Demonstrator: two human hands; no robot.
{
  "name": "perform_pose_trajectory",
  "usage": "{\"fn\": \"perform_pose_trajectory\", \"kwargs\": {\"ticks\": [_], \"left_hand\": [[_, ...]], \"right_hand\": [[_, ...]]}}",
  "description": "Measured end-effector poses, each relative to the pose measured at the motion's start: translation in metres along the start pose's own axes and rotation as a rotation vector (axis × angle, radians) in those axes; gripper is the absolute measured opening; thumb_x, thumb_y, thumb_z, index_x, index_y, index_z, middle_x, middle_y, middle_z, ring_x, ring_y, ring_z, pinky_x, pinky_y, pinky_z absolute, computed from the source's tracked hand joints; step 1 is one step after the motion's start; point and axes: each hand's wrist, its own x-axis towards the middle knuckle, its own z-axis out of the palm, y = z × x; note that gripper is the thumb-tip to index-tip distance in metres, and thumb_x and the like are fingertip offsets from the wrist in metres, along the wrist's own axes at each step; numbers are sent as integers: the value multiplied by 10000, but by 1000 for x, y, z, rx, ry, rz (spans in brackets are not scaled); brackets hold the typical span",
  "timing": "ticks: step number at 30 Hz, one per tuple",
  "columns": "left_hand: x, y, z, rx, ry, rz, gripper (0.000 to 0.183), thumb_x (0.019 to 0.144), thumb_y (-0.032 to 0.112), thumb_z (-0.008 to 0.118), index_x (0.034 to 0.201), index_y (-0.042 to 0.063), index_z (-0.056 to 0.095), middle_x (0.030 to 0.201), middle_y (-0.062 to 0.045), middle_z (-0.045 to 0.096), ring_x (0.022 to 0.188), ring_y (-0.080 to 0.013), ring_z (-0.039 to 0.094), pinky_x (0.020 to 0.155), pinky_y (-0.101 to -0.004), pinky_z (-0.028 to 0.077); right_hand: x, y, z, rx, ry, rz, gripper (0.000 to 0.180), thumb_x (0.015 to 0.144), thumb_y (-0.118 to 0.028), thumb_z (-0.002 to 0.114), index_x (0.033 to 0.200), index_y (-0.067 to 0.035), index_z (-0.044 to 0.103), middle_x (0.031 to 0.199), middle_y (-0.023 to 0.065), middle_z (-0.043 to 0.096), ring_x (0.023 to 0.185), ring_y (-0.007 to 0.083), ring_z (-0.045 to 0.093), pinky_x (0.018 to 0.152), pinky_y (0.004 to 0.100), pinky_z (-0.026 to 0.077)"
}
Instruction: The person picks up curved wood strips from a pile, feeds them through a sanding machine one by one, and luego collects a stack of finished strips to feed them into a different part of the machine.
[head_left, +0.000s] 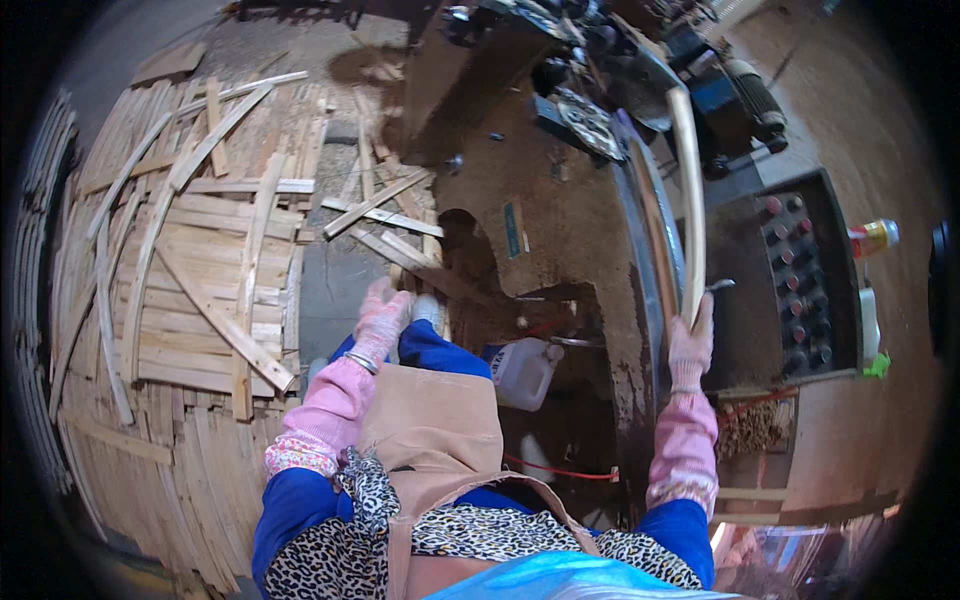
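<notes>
My right hand, in a pale knit work glove, grips the near end of a long wooden strip. The strip points away from me, over the metal edge rail of the machine and toward the machinery at its far end. My left hand wears a similar glove and hangs in front of my apron with thumb and fingers apart. Nothing shows in it. Below and beyond that hand, loose wooden strips lie on the floor.
Stacked boards with loose strips on top fill the left. A control panel with several buttons stands at right, near a bottle. An electric motor sits at the far right. A white plastic jug stands below the machine table.
</notes>
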Motion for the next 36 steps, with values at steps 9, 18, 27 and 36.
{"fn": "perform_pose_trajectory", "kwargs": {"ticks": [9, 18, 27, 36], "left_hand": [[38, -27, -219, 1019, 1134, -294, 1104, 766, 630, 704, 1597, 125, 181, 1626, -169, 250, 1512, -347, 198, 1219, -495, 157], [31, -47, -258, 922, 1103, -170, 918, 786, 366, 733, 1557, 145, 287, 1550, -96, 342, 1350, -360, 421, 1097, -435, 421], [40, -62, -254, 1287, 609, 69, 909, 852, 305, 711, 1581, 104, 207, 1518, -125, 413, 1366, -313, 443, 1134, -395, 396], [46, -16, -255, 1241, 635, -335, 510, 986, 154, 489, 1469, 147, 327, 1299, -158, 600, 1165, -332, 636, 945, -464, 536]], "right_hand": [[130, -24, 93, -108, 8, -38, 688, 924, -138, 644, 1553, -129, 367, 1369, 215, 574, 1189, 301, 606, 1003, 391, 468], [-82, 53, -46, 145, -273, 86, 653, 996, -74, 536, 1591, -67, 269, 1604, 116, 357, 1433, 232, 389, 1168, 327, 303], [-98, 65, -44, 299, -73, 185, 630, 1004, -83, 541, 1575, -22, 281, 1607, 137, 341, 1441, 251, 383, 1177, 345, 304], [106, 29, 91, 200, 85, -30, 617, 1047, -319, 522, 1556, -34, 323, 1550, 182, 433, 1398, 287, 460, 1125, 359, 377]]}}
